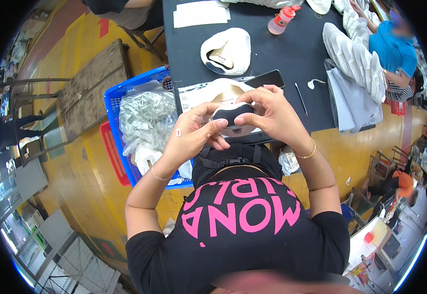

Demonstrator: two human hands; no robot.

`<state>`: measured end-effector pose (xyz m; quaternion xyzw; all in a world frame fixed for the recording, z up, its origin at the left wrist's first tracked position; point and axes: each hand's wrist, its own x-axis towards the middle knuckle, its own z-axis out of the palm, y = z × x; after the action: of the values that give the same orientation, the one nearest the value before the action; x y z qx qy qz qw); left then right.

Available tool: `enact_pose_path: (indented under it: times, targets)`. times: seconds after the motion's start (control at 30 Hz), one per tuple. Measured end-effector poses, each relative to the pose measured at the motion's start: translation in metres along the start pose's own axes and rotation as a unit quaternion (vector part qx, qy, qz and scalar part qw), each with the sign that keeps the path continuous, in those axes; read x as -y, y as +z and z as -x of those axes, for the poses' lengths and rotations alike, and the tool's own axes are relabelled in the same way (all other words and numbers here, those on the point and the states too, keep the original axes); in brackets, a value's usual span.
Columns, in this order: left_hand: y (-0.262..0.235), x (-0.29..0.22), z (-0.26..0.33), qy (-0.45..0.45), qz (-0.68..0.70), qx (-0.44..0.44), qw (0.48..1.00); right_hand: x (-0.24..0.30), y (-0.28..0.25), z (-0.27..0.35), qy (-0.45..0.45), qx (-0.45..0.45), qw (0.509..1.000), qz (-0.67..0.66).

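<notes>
My left hand point(194, 129) and right hand point(273, 111) are pinching a dark-trimmed white fabric piece point(230, 113) from both sides, a phone point(268, 79) lying beyond, on the table point(284, 55)

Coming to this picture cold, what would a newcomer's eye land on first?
Probably the bold pink lettering across the black shirt at lower centre. Just above it, the left hand and right hand hold a cream fabric piece with a black patch. The bright blue basket of clear plastic bags stands out to the left, beside the black table.
</notes>
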<state>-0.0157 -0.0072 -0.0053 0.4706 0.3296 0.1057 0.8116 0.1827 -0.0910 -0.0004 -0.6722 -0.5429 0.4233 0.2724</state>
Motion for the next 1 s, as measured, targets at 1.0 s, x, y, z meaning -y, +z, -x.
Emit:
enact_pose_path:
  times: [1.0]
  targets:
    - [-0.010, 0.041, -0.019, -0.127, 0.134, 0.087, 0.979, -0.045, 0.048, 0.016, 0.106, -0.039, 0.840, -0.531]
